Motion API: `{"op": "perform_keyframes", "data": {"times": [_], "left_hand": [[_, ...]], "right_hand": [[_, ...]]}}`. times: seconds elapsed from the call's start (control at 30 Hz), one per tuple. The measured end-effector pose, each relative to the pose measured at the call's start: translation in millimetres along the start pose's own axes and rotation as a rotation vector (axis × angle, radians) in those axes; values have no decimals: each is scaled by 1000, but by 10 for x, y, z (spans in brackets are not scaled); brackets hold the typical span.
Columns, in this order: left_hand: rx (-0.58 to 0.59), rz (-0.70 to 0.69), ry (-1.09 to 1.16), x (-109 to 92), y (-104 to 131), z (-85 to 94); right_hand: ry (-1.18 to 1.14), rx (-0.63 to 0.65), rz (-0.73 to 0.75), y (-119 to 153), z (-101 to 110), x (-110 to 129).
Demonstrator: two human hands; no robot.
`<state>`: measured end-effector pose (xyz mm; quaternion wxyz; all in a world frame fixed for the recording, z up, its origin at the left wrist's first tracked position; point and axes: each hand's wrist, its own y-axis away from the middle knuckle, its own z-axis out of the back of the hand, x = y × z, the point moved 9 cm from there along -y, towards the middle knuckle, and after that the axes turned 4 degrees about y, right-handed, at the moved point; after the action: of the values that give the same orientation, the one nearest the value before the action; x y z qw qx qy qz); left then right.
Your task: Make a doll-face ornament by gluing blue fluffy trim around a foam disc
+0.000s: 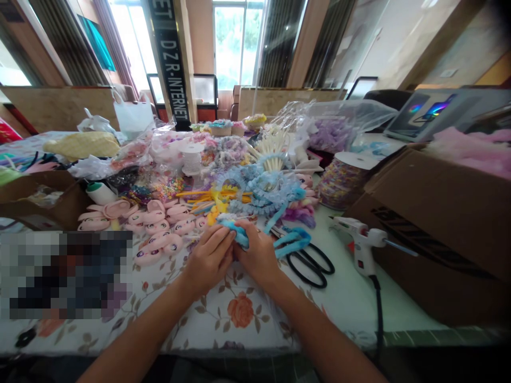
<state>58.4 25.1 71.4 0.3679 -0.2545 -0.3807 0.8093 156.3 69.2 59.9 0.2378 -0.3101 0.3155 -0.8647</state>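
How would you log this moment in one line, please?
left hand: holding fuzzy blue bundle | right hand: same bundle | rightward: white plastic glue gun beside brown cardboard box

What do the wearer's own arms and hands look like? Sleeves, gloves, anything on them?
Left hand and right hand are both ungloved. Left forearm and right forearm are bare as far as the frame shows, no sleeves. No watch, bracelet, cable or marking visible on either. Fingers are partly hidden, so rings can't be ruled out.

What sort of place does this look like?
Probably a craft workspace, judging by the fuzzy blue material being held, the glue gun and the large spool of multicolored trim.
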Motion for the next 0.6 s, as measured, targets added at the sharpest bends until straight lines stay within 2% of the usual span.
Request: {"op": "perform_keyframes", "data": {"times": [0.17, 0.33, 0.6], "left_hand": [[8, 31, -2, 36, 19, -52], [109, 113, 26, 105, 59, -171], [2, 154, 30, 174, 53, -47]], "right_hand": [[23, 40, -41, 4, -22, -44], [43, 53, -89, 2, -33, -121], [6, 39, -126, -15, -37, -139]]}}
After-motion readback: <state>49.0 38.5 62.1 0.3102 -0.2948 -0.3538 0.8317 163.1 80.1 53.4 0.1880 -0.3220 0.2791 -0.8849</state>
